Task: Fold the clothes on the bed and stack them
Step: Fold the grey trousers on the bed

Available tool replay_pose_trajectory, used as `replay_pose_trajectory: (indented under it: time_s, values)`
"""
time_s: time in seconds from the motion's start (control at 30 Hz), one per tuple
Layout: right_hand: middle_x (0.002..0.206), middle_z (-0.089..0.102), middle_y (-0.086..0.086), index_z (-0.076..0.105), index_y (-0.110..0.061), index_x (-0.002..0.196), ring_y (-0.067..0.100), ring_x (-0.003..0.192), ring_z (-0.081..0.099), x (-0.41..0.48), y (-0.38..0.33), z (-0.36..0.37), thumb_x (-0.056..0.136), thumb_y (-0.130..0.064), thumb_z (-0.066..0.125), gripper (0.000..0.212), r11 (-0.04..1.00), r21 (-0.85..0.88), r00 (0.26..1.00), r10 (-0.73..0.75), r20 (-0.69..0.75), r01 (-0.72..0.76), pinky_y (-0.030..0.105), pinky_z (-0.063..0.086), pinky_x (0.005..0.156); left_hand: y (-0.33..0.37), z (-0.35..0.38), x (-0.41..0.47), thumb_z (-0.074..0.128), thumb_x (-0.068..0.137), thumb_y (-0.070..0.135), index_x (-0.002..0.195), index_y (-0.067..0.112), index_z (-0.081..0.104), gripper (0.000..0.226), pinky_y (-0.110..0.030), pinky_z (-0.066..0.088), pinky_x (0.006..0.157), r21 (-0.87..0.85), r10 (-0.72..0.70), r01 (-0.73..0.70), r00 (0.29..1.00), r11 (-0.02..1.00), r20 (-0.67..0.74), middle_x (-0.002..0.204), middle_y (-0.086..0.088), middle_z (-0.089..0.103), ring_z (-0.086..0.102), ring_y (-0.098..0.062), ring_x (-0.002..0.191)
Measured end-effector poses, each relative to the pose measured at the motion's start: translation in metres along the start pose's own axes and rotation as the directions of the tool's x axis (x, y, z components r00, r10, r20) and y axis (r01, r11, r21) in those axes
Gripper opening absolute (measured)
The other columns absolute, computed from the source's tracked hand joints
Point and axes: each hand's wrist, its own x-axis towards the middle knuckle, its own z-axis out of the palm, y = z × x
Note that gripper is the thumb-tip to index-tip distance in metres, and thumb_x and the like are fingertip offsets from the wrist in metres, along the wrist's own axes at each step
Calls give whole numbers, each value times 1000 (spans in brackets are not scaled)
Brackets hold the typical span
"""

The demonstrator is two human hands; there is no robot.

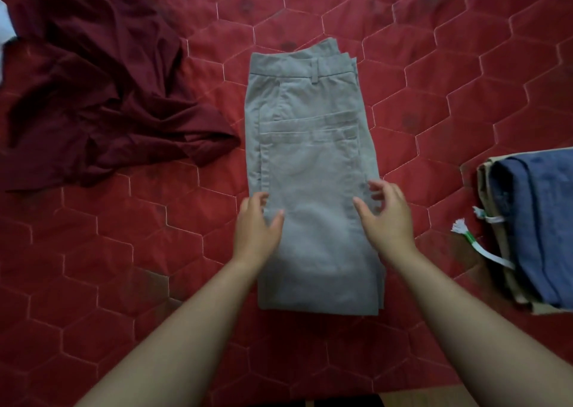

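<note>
A pair of grey trousers [313, 170] lies folded into a long rectangle in the middle of the red quilted bed [155, 251], waistband at the far end. My left hand [257, 226] is over its left edge, fingers loosely spread. Over the right edge hovers my right hand [386, 217], fingers lightly curved, holding nothing. A crumpled maroon garment [93, 96] lies unfolded at the far left. A stack of folded clothes sits at the right edge, a blue garment [536, 226] on top of a beige one [499, 242].
A white drawstring with a green-banded frayed tip [474, 245] trails from the stack toward the trousers. A bit of white cloth [6, 22] shows at the far left edge. The bed's near edge runs along the bottom of the view.
</note>
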Motion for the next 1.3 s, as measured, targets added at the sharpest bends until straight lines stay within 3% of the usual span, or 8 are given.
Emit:
replay_pose_trajectory:
  time_s: [0.23,0.37,0.53,0.67,0.77,0.87,1.13,1.3]
  values:
    - [118,51,12,50,-7,123,30,111,47,65,-13,29,82,-18,66,46,969,-246,999,-8,48,20,36,37,97,8,19,72,62,86,18,129,10,47,46,-35,39,100,62,-67,69,997,996,-30,125,-15,49,52,-29,113]
    - [88,59,2,57,-12,107,24,90,54,74,-15,27,81,-12,65,27,989,-148,999,-26,-25,22,30,40,80,-3,17,76,65,84,21,114,9,51,36,-32,39,91,94,-69,77,994,993,-83,115,-14,52,51,-28,104]
    - [78,57,-4,61,-23,78,3,63,49,86,-30,21,80,-14,67,11,990,-47,980,-137,-144,131,9,35,61,-3,8,82,61,87,23,82,20,51,12,-20,36,64,-49,-20,11,983,999,-182,82,4,59,52,-10,71]
    - [90,56,3,62,-15,88,16,79,55,102,-36,23,85,-16,63,4,996,-31,981,-85,-176,81,19,41,72,7,2,103,61,87,20,87,17,54,7,-12,36,67,-128,-10,-25,964,992,-267,92,-4,58,54,-12,74]
    - [118,51,16,54,-6,121,29,108,50,96,-29,33,87,-19,61,37,980,-199,998,30,57,-19,27,35,91,5,7,104,63,85,18,116,9,52,34,-28,44,84,-17,-20,18,997,1000,-71,113,-13,56,58,-26,97]
    - [135,48,11,37,-11,139,27,123,45,70,-25,35,88,-13,58,55,988,-157,991,22,135,-1,28,33,99,0,12,84,60,87,16,133,15,39,50,-28,43,85,-47,27,-27,1000,999,6,123,-9,58,57,-27,109]
    - [103,56,-20,37,-24,138,-6,92,55,120,-66,7,84,-10,64,62,987,144,992,-61,-114,77,0,37,78,46,-23,127,63,85,15,128,22,45,47,-6,44,74,-300,199,-250,961,921,-191,102,13,60,60,1,86]
    - [136,49,10,16,-11,146,26,124,48,153,-65,12,87,-31,63,79,990,-81,987,122,106,-114,31,37,98,41,-27,160,62,86,22,135,10,36,57,-26,43,80,-25,-19,21,998,999,51,101,-5,59,57,-20,95]
